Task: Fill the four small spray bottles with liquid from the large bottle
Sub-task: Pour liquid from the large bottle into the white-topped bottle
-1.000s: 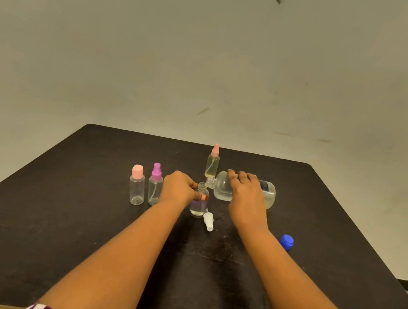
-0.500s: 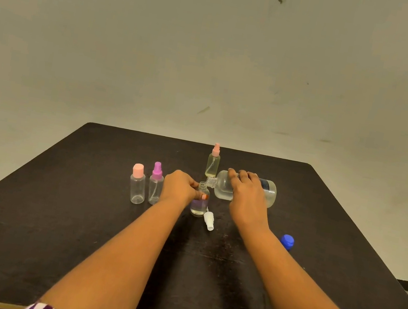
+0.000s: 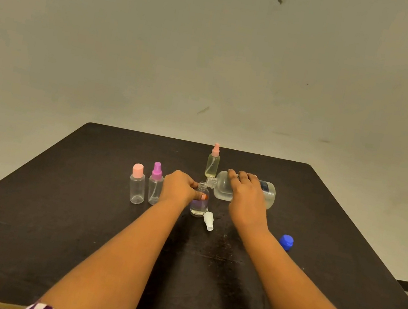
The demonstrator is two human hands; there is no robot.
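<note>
Right hand (image 3: 246,192) was clamped over the large bottle (image 3: 222,190), fingers curled across its top. The bottle lay near-horizontal in the air with its long axis left-right, neck pointing at the left hand (image 3: 180,187) and mouth just over the open small bottle (image 3: 198,205). Clear liquid pooled along its lower side. Left hand gripped that small bottle, which stood upright and partly filled. Just beyond the right fingertips stood the pink-nozzle bottle (image 3: 213,162), nearly full and yellowish. Left of the left hand, the purple-nozzle bottle (image 3: 155,186) and pink-cap bottle (image 3: 136,186) looked empty. A white spray head (image 3: 208,220) lay between the wrists.
</note>
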